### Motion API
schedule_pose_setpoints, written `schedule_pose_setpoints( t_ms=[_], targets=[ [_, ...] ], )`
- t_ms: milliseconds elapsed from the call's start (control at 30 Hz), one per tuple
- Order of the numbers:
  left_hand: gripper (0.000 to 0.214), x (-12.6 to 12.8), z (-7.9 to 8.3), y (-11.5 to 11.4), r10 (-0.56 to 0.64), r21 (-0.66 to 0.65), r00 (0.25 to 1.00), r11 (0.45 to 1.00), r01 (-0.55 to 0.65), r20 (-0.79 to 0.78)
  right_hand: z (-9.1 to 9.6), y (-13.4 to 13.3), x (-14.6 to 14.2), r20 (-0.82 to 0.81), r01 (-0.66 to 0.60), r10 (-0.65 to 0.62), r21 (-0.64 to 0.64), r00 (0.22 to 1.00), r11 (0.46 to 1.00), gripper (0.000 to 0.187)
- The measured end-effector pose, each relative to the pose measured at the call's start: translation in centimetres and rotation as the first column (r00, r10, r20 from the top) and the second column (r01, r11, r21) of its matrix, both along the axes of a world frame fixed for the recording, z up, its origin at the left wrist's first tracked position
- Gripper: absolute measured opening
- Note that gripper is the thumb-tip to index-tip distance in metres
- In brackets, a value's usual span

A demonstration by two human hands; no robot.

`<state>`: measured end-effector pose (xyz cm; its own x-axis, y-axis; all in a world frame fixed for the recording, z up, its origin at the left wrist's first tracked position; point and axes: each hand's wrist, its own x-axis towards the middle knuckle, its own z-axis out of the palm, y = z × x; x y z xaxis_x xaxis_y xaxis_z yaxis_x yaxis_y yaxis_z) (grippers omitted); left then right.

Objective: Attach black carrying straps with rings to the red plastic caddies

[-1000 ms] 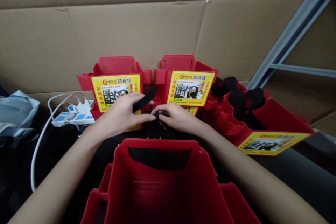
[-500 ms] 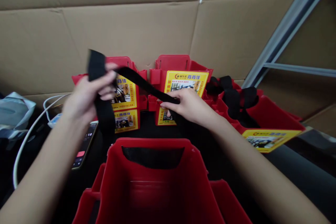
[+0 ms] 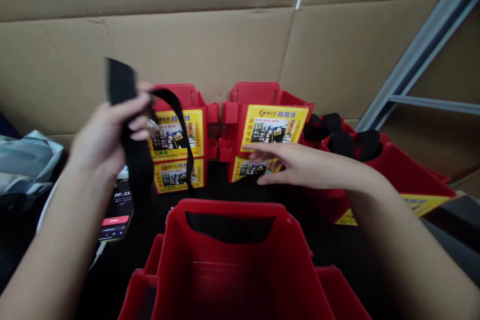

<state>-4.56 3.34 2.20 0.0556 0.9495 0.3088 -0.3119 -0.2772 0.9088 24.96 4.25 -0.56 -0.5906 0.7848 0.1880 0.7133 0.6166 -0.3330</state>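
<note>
The left hand (image 3: 105, 132), raised at 10 o'clock, pinches a black webbing strap (image 3: 137, 165) between thumb and fingers, and the strap's two ends hang down past a phone (image 3: 118, 210) at 8 o'clock. The right hand (image 3: 300, 165), at 3 o'clock, is flat with its fingers spread and holds nothing. Its fingertips are just before the right stack of red tool boxes (image 3: 258, 92) at 12 o'clock, beyond the open red box (image 3: 225, 204) at 6 o'clock.

dim, flat indoor light, no glare. left hand (image 3: 107, 132) and black strap (image 3: 139, 165) motion-blurred. red bin (image 3: 232, 280) below the hands soft, shadowed. wide-angle bending at edges.
</note>
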Motion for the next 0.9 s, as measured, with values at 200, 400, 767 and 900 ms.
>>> schedule_pose_setpoints(
  t_ms=[200,400,767,900],
  targets=[
    [0.014,5.8,-3.9,1.2,-0.369,-0.17,0.854,0.929,0.328,-0.368,-1.3,-0.6,-4.9,-0.319,-0.198,0.283,0.275,0.904,0.941,0.06],
    [0.016,5.6,-4.6,1.6,-0.505,-0.246,0.836,0.856,0.455,-0.212,-1.9,0.3,-4.6,-0.234,-0.27,0.365,0.355,0.901,0.895,0.036],
    [0.036,4.7,-4.7,2.4,-0.53,-0.357,0.718,0.845,0.398,-0.452,-1.7,1.6,-2.7,-0.224,-0.047,0.139,0.374,0.964,0.926,0.018],
    [0.034,4.7,-4.9,2.4,-0.486,-0.328,0.739,0.871,0.365,-0.466,-2.0,2.1,-2.7,-0.039,0.044,-0.032,0.368,0.999,0.929,0.014]
  ],
)
